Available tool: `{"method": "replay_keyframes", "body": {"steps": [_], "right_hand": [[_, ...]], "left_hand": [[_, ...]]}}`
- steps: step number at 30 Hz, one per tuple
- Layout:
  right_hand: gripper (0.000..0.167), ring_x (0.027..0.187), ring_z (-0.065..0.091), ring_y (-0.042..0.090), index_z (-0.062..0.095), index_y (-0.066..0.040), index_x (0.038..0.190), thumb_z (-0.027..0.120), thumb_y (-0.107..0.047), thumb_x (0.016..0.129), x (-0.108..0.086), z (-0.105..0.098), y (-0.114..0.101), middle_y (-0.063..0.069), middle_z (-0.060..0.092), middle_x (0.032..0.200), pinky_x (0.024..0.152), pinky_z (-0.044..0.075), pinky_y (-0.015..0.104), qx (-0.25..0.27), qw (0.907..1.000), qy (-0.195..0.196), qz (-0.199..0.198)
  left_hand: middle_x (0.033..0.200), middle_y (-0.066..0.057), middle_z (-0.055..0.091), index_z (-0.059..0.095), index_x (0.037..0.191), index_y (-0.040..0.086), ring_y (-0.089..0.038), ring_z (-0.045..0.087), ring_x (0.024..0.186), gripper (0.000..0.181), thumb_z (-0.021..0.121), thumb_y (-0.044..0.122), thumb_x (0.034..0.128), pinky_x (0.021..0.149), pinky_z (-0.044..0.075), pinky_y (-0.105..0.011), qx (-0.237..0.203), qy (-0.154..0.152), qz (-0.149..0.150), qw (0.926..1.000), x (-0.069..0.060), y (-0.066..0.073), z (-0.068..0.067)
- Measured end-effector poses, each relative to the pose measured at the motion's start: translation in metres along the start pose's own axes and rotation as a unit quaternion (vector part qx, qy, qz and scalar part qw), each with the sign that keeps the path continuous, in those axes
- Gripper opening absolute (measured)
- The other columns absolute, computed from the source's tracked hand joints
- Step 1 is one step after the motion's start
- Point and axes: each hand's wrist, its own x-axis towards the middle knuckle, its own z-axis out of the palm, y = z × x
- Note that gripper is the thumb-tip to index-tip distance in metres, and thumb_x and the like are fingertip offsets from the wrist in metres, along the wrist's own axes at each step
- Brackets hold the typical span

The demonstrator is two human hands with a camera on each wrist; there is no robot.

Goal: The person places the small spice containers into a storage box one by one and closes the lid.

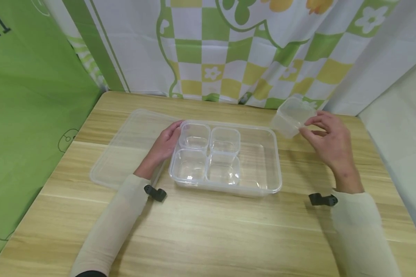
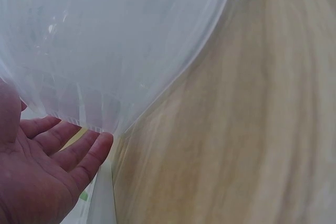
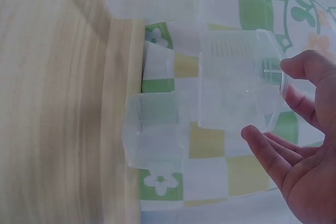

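Observation:
A large clear plastic box stands on the table with several small clear containers inside its left part; its right part shows bare bottom. My left hand holds the box at its back left corner; in the left wrist view its fingers rest against the box wall. Beyond the box's right end, my right hand pinches a small clear container at its edge, raised and tilted. Another small container shows behind it in the right wrist view, near the table's back edge.
A flat clear lid lies on the table left of the box, partly under my left forearm. A checked green and yellow curtain hangs along the back edge of the wooden table. Green cloth hangs on the left.

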Motion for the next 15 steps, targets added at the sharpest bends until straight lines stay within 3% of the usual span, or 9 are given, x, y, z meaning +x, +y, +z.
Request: {"method": "replay_keyframes", "body": {"steps": [7, 15], "right_hand": [[0.019, 0.112, 0.060, 0.013, 0.068, 0.009, 0.104, 0.076, -0.005, 0.092, -0.001, -0.003, -0.006, 0.017, 0.050, 0.144, 0.080, 0.049, 0.007, -0.002, 1.0000, -0.001, 0.001], [0.017, 0.114, 0.059, 0.017, 0.068, 0.007, 0.101, 0.076, -0.006, 0.093, -0.004, -0.005, -0.017, 0.015, 0.051, 0.143, 0.081, 0.048, 0.006, -0.011, 0.9998, 0.000, -0.015]], "left_hand": [[0.124, -0.028, 0.062, 0.045, 0.152, -0.001, -0.041, 0.061, 0.110, 0.046, 0.038, 0.024, 0.1135, 0.103, 0.046, -0.051, -0.004, -0.001, 0.000, 1.0000, 0.001, -0.001, 0.000], [0.129, -0.028, 0.060, 0.044, 0.153, -0.001, -0.042, 0.059, 0.114, 0.047, 0.037, 0.023, 0.1135, 0.105, 0.045, -0.051, -0.003, 0.000, -0.003, 1.0000, 0.001, 0.000, 0.000]]}}
